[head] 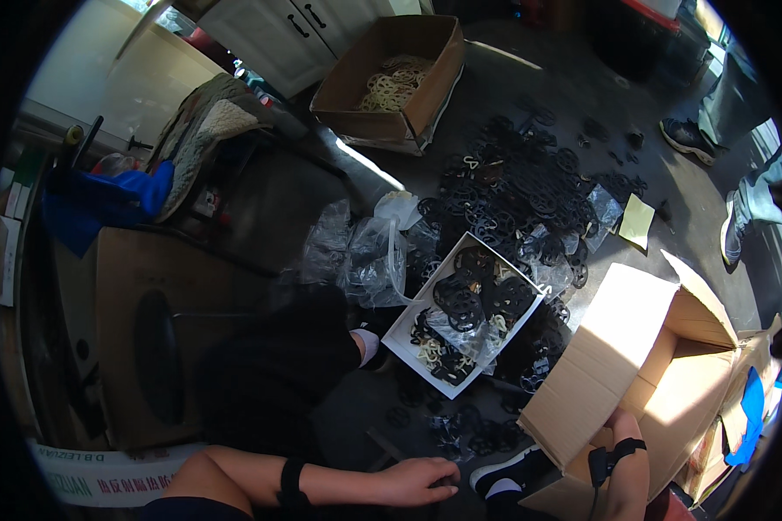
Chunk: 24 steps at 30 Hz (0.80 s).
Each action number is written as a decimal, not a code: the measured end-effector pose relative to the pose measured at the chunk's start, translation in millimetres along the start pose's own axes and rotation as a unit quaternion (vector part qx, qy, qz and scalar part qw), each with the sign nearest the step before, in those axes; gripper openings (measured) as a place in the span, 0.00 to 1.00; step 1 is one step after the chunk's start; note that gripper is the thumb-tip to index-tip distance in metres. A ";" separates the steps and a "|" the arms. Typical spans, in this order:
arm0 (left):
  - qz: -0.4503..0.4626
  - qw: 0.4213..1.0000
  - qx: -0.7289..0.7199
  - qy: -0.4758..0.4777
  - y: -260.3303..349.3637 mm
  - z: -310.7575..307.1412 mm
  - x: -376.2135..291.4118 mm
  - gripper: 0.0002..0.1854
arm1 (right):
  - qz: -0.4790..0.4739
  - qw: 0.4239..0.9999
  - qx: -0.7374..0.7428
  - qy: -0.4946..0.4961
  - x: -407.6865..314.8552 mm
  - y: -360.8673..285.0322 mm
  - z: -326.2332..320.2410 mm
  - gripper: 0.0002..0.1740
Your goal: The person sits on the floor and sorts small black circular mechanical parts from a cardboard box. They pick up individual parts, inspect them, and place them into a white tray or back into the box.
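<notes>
My left hand (423, 480) hangs low at the bottom centre. Its fingers are loosely curled, with a gap to the thumb, and I see nothing in it. My right hand (619, 420) reaches into an open, tilted cardboard box (583, 358); its fingers are hidden behind the near flap. Between my feet lies a shallow white box (419, 356) holding black slotted plastic discs (464, 309), clear plastic bags and cream plastic hooks (430, 352). Beyond it, a wide heap of black plastic parts (528, 176) covers the floor.
Crumpled clear plastic bags (371, 251) lie left of the white box. A brown carton (423, 124) with cream rings stands at the back by a white cabinet (287, 39). Another person's shoes (687, 140) are at right, near a yellow paper (637, 221). A draped chair (202, 130) is at left.
</notes>
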State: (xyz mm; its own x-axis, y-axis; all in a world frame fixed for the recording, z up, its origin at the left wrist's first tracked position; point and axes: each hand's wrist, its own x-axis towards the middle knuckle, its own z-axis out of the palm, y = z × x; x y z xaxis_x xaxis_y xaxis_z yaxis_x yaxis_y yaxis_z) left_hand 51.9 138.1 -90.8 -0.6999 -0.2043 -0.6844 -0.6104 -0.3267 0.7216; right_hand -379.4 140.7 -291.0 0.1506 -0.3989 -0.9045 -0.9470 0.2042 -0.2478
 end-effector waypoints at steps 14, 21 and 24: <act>0.054 0.996 0.048 0.056 -5.4 0.2 -10.5 0.14 | 0.079 0.981 0.175 -0.003 -44.0 -16.7 7.9 0.27; 0.060 0.950 0.222 0.211 -46.3 -28.8 31.2 0.15 | -0.017 0.782 0.514 0.352 -156.5 -97.0 -8.3 0.16; 0.062 0.923 0.189 0.330 -63.2 -80.6 82.7 0.13 | -0.126 0.659 0.624 0.400 -250.2 -167.6 -10.4 0.13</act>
State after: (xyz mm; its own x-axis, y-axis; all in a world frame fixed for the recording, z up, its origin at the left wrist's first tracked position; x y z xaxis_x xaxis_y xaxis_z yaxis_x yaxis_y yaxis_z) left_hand 62.6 67.5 -201.4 -0.4704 -0.7770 -0.4183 -0.7137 0.0562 0.6982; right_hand -261.3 197.0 -19.6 -0.4124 -0.8026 -0.4310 0.1260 0.4182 -0.8996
